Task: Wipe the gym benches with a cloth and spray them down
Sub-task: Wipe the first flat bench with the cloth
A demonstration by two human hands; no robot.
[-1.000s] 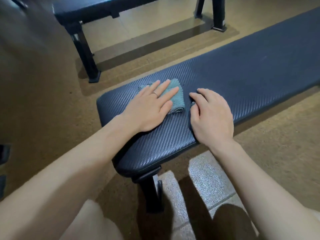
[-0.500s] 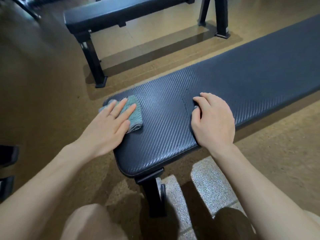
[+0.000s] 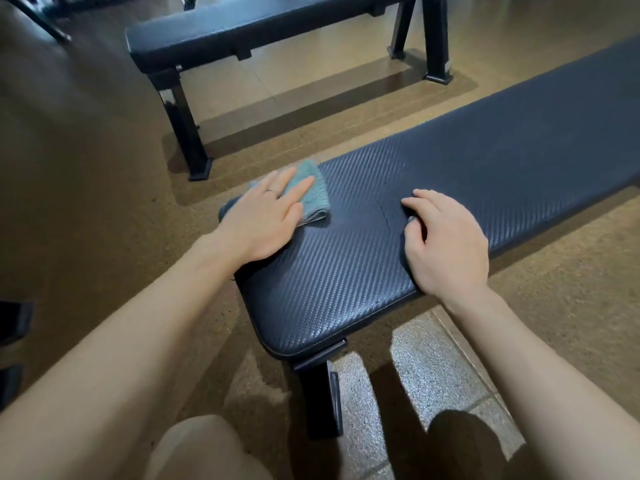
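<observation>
A brown floor [image 3: 86, 174] runs under two black padded benches. The near bench's tabletop [image 3: 502, 161], textured in a weave pattern, stretches from the lower middle to the right edge; the second bench [image 3: 263, 27] stands beyond it, well apart. The right hand [image 3: 446, 242] rests palm down near the tabletop's near edge, fingers loosely bent, holding nothing. The left hand [image 3: 266, 216] lies flat with straight, spread fingers, pressing a folded teal cloth [image 3: 310, 195] onto the tabletop's far left corner.
</observation>
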